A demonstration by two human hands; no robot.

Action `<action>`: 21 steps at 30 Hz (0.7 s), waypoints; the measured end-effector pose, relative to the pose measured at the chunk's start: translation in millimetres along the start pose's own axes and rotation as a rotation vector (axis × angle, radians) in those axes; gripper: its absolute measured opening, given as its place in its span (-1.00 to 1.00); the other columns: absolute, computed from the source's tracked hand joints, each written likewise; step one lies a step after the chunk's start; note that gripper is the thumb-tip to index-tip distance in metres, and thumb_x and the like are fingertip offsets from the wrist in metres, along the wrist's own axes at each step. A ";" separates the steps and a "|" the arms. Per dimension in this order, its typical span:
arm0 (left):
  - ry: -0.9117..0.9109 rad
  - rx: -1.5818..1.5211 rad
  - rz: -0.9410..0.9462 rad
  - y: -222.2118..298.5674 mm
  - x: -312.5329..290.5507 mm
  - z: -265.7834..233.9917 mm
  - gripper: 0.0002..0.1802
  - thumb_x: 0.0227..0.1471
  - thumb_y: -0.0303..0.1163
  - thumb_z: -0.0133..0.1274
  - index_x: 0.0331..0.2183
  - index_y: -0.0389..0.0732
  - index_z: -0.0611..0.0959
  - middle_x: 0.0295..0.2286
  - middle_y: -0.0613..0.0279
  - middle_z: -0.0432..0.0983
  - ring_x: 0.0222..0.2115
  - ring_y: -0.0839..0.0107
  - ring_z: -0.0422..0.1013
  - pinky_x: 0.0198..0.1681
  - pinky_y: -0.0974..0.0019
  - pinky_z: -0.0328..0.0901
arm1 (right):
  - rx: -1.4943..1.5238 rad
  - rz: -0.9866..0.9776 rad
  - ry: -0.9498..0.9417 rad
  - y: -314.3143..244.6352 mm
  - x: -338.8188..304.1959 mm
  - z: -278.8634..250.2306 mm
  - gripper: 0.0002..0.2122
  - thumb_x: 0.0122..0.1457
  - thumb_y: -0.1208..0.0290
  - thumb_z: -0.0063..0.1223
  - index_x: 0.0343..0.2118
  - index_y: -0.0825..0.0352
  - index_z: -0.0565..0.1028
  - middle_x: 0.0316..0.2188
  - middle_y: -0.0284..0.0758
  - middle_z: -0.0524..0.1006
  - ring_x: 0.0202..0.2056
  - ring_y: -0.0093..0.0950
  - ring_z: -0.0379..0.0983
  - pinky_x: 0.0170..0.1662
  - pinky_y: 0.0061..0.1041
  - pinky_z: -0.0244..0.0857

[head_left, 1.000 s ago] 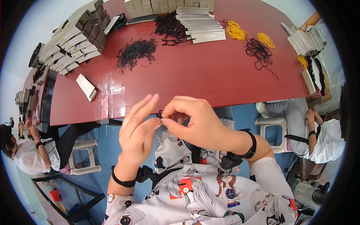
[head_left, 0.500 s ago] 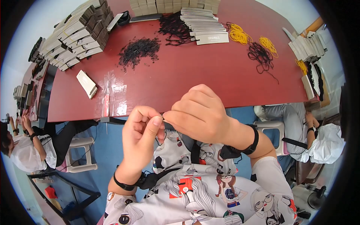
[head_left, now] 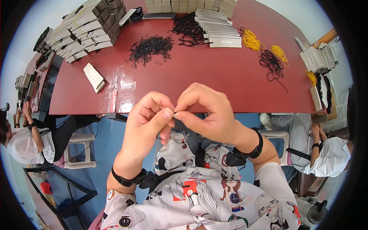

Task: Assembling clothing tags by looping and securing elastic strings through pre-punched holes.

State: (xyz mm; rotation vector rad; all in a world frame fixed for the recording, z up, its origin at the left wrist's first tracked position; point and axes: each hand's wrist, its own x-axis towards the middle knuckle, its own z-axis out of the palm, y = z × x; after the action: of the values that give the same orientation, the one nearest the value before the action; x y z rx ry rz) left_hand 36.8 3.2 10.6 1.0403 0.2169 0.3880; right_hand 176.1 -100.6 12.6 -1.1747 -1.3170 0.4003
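My left hand (head_left: 145,122) and my right hand (head_left: 214,115) meet just in front of the table's near edge. Thumb and forefinger of each are pinched together, and the fingertips touch or almost touch. Whatever sits between them is too small and too covered to name. Beyond the hands, a loose heap of small black safety-pin-like pieces (head_left: 150,49) lies on the red table (head_left: 184,73). Farther right, a fanned row of pale hang tags (head_left: 225,42) has black cords (head_left: 187,30) trailing from its left side.
Tall stacks of tags (head_left: 92,28) stand at the far left. Nearer are a few loose tags (head_left: 94,79) and clear plastic film (head_left: 126,90). Yellow cords (head_left: 251,40) and black cords (head_left: 271,64) lie to the right. People sit on stools at both sides.
Both hands have risen slightly. My right hand has turned, so its curled fingers have opened into a thumb-and-forefinger pinch. The view has shifted a little.
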 end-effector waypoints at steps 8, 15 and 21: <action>0.193 0.585 0.361 -6.5 -11.7 0.2 -0.90 -0.05 -0.53 0.07 -0.39 -0.29 0.53 -0.54 0.42 0.39 -0.53 0.76 0.17 -0.61 0.69 0.03 | 0.280 0.288 -0.095 -2.4 -1.6 -0.2 -0.92 0.04 0.51 0.01 -0.43 0.39 0.38 -0.51 -0.42 0.38 -0.44 -0.69 0.31 -0.35 -0.65 0.25; 0.236 0.885 0.389 9.2 -15.8 7.0 -0.88 -0.15 -0.59 0.11 -0.43 -0.24 0.57 -0.51 0.38 0.42 -0.63 0.73 0.16 -0.65 0.63 0.01 | 0.180 0.302 -0.205 -5.6 -0.5 -3.1 -0.92 0.09 0.51 -0.03 -0.41 0.39 0.36 -0.46 -0.44 0.35 -0.40 -0.70 0.29 -0.29 -0.67 0.24; 0.256 0.975 0.346 13.4 -18.7 15.0 -0.89 -0.16 -0.59 0.10 -0.46 -0.24 0.54 -0.53 0.36 0.42 -0.66 0.67 0.17 -0.65 0.58 0.05 | 0.199 0.266 -0.218 1.2 -4.0 0.3 -0.91 0.12 0.48 -0.07 -0.40 0.39 0.34 -0.47 -0.44 0.34 -0.41 -0.69 0.26 -0.28 -0.65 0.22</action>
State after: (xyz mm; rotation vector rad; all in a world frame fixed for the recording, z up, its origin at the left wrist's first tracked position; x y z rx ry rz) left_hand 22.3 -10.3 29.5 2.0020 0.4825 0.7645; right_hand 175.2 -103.2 9.5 -1.1638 -1.2744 0.8544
